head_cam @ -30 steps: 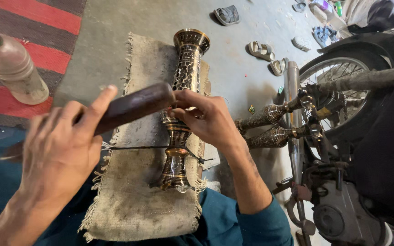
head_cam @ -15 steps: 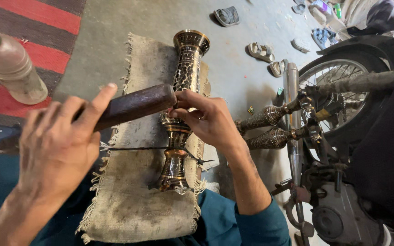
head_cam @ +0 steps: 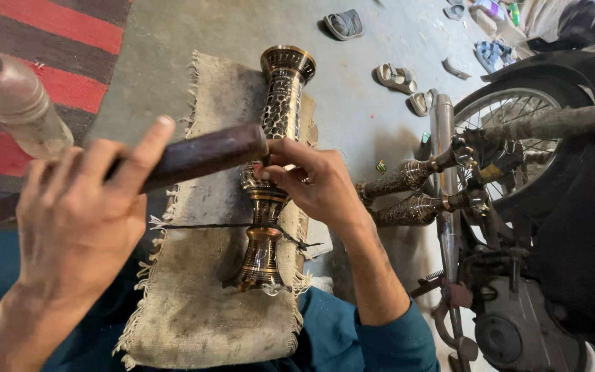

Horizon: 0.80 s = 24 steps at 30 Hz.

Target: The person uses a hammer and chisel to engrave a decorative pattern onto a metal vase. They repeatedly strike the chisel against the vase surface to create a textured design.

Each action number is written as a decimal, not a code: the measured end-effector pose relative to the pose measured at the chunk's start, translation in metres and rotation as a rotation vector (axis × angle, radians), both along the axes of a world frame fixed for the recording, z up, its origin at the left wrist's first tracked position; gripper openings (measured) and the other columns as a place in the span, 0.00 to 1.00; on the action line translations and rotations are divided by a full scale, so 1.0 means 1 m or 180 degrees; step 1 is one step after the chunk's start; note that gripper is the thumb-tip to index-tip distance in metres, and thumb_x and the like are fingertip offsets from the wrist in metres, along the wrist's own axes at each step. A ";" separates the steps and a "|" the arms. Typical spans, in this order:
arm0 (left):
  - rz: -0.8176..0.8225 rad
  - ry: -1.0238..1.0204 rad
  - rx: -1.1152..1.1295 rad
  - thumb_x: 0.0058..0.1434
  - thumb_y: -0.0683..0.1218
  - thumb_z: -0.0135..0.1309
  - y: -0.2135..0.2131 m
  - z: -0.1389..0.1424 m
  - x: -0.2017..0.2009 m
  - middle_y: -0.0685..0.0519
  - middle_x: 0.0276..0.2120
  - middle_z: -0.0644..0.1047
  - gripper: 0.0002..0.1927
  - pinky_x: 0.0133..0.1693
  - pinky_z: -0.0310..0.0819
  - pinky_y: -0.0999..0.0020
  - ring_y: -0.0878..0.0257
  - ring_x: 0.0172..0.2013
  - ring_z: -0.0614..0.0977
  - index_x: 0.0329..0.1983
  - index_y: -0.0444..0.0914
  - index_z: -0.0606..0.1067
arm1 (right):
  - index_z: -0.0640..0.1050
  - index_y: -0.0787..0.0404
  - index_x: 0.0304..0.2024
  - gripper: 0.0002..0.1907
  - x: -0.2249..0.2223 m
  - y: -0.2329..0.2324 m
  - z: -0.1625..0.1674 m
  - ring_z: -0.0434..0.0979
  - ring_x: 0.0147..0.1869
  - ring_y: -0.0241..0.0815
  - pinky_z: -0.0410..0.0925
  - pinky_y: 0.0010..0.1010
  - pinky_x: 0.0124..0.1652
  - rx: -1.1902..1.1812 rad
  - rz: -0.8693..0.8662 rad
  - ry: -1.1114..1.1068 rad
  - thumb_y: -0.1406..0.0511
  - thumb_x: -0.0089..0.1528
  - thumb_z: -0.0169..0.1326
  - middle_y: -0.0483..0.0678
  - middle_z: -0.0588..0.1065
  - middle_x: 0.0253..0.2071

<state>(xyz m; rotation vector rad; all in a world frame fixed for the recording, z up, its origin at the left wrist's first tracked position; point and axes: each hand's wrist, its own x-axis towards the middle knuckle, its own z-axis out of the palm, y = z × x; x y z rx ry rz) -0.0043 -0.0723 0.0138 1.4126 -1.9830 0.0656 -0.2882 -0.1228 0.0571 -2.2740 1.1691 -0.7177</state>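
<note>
**Inspector:** Gripping a dark wooden mallet [head_cam: 201,155], the left hand [head_cam: 80,220] was closed round its handle with the forefinger laid out along it. The right hand [head_cam: 315,182] was curled on the mid-section of an engraved brass vase [head_cam: 270,172], fingertips pinched together there; whether they held a small punch could not be told.

**Assessor:** Where did the vase lie?

**Inspector:** On its side on a frayed burlap cloth [head_cam: 208,303] spread over the person's lap, mouth pointing away, with a thin black cord [head_cam: 201,225] running across its lower stem. Two similar vases [head_cam: 408,196] lay beside a motorcycle [head_cam: 518,227]; a plastic bottle [head_cam: 15,103] stood to the left.

**Assessor:** Risks?

**Inspector:** In my judgement, the mallet head sat just beside the right fingertips, so a misplaced blow could catch them. The round vase could also roll on the loose cloth and spoil the pattern.

**Assessor:** Any change from the earlier frames?

**Inspector:** Little. Mallet, both hands and vase kept nearly the same positions throughout the second; only slight drift appeared.
</note>
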 end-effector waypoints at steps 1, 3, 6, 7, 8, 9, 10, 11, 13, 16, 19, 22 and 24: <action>-0.0063 0.0415 0.0135 0.56 0.38 0.62 0.000 0.001 0.000 0.48 0.41 0.75 0.44 0.46 0.75 0.52 0.50 0.42 0.80 0.75 0.51 0.60 | 0.78 0.62 0.56 0.16 -0.001 0.000 0.000 0.87 0.47 0.37 0.81 0.27 0.46 -0.0043 -0.0048 -0.0003 0.71 0.66 0.59 0.48 0.84 0.44; -0.0069 0.0403 0.0166 0.56 0.39 0.62 0.000 0.002 0.000 0.48 0.41 0.75 0.46 0.48 0.75 0.51 0.50 0.43 0.81 0.76 0.52 0.58 | 0.77 0.63 0.56 0.16 -0.001 0.001 -0.001 0.87 0.47 0.37 0.81 0.27 0.45 -0.0117 -0.0145 -0.0012 0.71 0.65 0.61 0.49 0.83 0.45; 0.0002 -0.0293 0.0022 0.53 0.39 0.64 -0.001 0.004 -0.002 0.52 0.38 0.76 0.48 0.51 0.76 0.51 0.52 0.40 0.81 0.76 0.54 0.58 | 0.77 0.62 0.57 0.17 -0.001 0.001 0.000 0.87 0.46 0.36 0.80 0.26 0.44 -0.0003 -0.0105 -0.0130 0.72 0.65 0.59 0.48 0.84 0.44; -0.0031 -0.0133 0.0111 0.52 0.40 0.64 -0.002 0.005 -0.002 0.51 0.38 0.75 0.49 0.51 0.76 0.50 0.51 0.40 0.81 0.76 0.53 0.58 | 0.77 0.62 0.57 0.16 -0.001 0.000 0.000 0.87 0.46 0.36 0.80 0.25 0.44 -0.0006 -0.0120 -0.0097 0.71 0.65 0.59 0.47 0.84 0.43; -0.0090 0.0018 0.0200 0.50 0.40 0.64 -0.003 0.005 -0.003 0.50 0.38 0.75 0.50 0.51 0.76 0.50 0.50 0.40 0.81 0.77 0.51 0.58 | 0.77 0.62 0.56 0.16 -0.002 0.001 0.000 0.87 0.46 0.35 0.80 0.25 0.44 -0.0009 -0.0161 -0.0074 0.71 0.66 0.59 0.47 0.84 0.43; -0.0155 0.0272 0.0214 0.50 0.40 0.64 -0.002 0.006 -0.004 0.47 0.42 0.75 0.50 0.50 0.76 0.50 0.48 0.42 0.80 0.77 0.51 0.58 | 0.77 0.62 0.56 0.15 -0.003 0.001 0.000 0.87 0.46 0.35 0.80 0.25 0.44 -0.0003 -0.0212 -0.0049 0.71 0.66 0.59 0.46 0.84 0.42; -0.0217 0.0531 0.0239 0.49 0.40 0.64 -0.002 0.007 -0.005 0.45 0.46 0.75 0.50 0.49 0.75 0.49 0.46 0.45 0.80 0.76 0.50 0.57 | 0.77 0.62 0.56 0.15 -0.004 0.002 0.000 0.87 0.46 0.35 0.80 0.25 0.43 -0.0013 -0.0167 -0.0046 0.71 0.66 0.59 0.47 0.84 0.43; -0.0282 0.0790 0.0259 0.48 0.40 0.63 -0.001 0.008 -0.007 0.42 0.50 0.75 0.51 0.48 0.75 0.49 0.44 0.48 0.80 0.76 0.49 0.57 | 0.78 0.62 0.56 0.15 -0.005 0.002 -0.001 0.87 0.46 0.36 0.80 0.26 0.43 -0.0028 -0.0126 -0.0044 0.72 0.66 0.59 0.47 0.84 0.43; -0.0069 -0.0109 0.0029 0.55 0.38 0.63 -0.004 0.010 -0.006 0.48 0.40 0.75 0.46 0.47 0.76 0.50 0.49 0.41 0.80 0.76 0.52 0.58 | 0.78 0.62 0.55 0.15 -0.006 0.001 -0.002 0.87 0.45 0.36 0.80 0.27 0.43 -0.0084 -0.0106 -0.0061 0.71 0.65 0.60 0.48 0.84 0.43; -0.0141 0.0705 0.0336 0.56 0.37 0.60 -0.004 0.014 -0.006 0.47 0.41 0.74 0.44 0.44 0.75 0.49 0.47 0.41 0.80 0.75 0.49 0.58 | 0.78 0.62 0.55 0.15 -0.008 0.002 -0.004 0.87 0.45 0.36 0.81 0.27 0.43 -0.0141 -0.0125 -0.0152 0.71 0.65 0.61 0.48 0.84 0.43; -0.0029 -0.0021 0.0083 0.55 0.38 0.62 -0.003 0.017 -0.007 0.50 0.36 0.73 0.43 0.44 0.75 0.51 0.51 0.38 0.80 0.74 0.51 0.62 | 0.77 0.62 0.55 0.15 -0.009 0.002 -0.004 0.87 0.46 0.36 0.81 0.27 0.44 -0.0067 -0.0137 -0.0274 0.70 0.66 0.61 0.47 0.84 0.44; -0.0066 0.0129 0.0095 0.54 0.37 0.61 -0.002 0.019 -0.006 0.49 0.36 0.73 0.44 0.43 0.74 0.52 0.51 0.38 0.79 0.75 0.50 0.61 | 0.78 0.62 0.55 0.15 -0.008 0.002 -0.004 0.87 0.47 0.36 0.81 0.26 0.44 0.0030 -0.0215 -0.0269 0.70 0.65 0.61 0.46 0.84 0.43; -0.0122 0.0160 0.0070 0.54 0.37 0.60 -0.002 0.020 -0.007 0.50 0.38 0.73 0.45 0.44 0.74 0.53 0.51 0.39 0.80 0.75 0.51 0.59 | 0.78 0.62 0.55 0.16 -0.010 0.003 -0.004 0.87 0.45 0.36 0.80 0.27 0.43 -0.0010 -0.0241 -0.0155 0.70 0.64 0.61 0.46 0.84 0.43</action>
